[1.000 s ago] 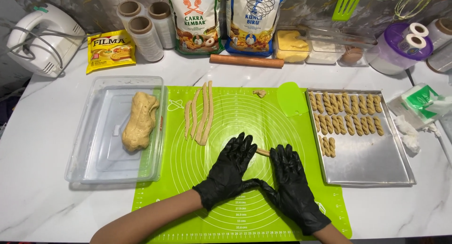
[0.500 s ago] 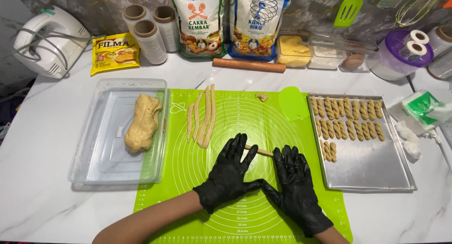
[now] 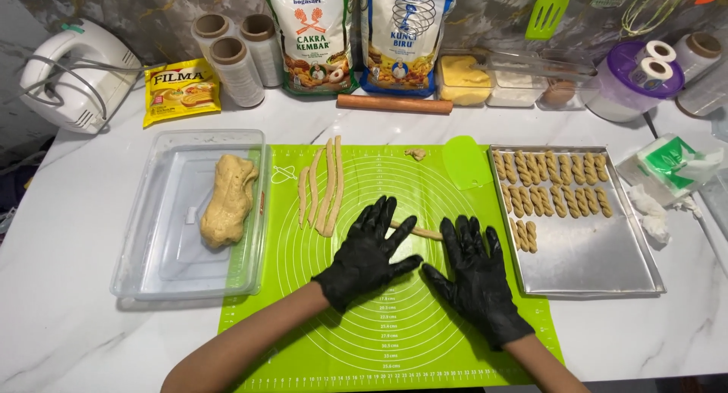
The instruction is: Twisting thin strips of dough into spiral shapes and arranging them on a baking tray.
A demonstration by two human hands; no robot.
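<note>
Nearby, dough strips [image 3: 324, 182] lie at eleven o'clock and a tray [image 3: 599, 260] at three. Both gloved hands, left [image 3: 368, 253] and right [image 3: 474, 275], lie flat, fingers spread, on a dough rope [image 3: 421, 231], gripping nothing.

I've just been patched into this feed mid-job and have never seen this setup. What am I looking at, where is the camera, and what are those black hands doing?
There is no machine: a person wears a camera on the head, looking down at a white marble counter. The left hand and right hand, both in black gloves, lie flat and open on a green mat, pressing on a thin dough rope that spans between them. Neither hand grips anything. More dough strips lie on the mat's upper left. A clear tub on the left holds a dough lump; a metal tray on the right carries twisted dough pieces.
</note>
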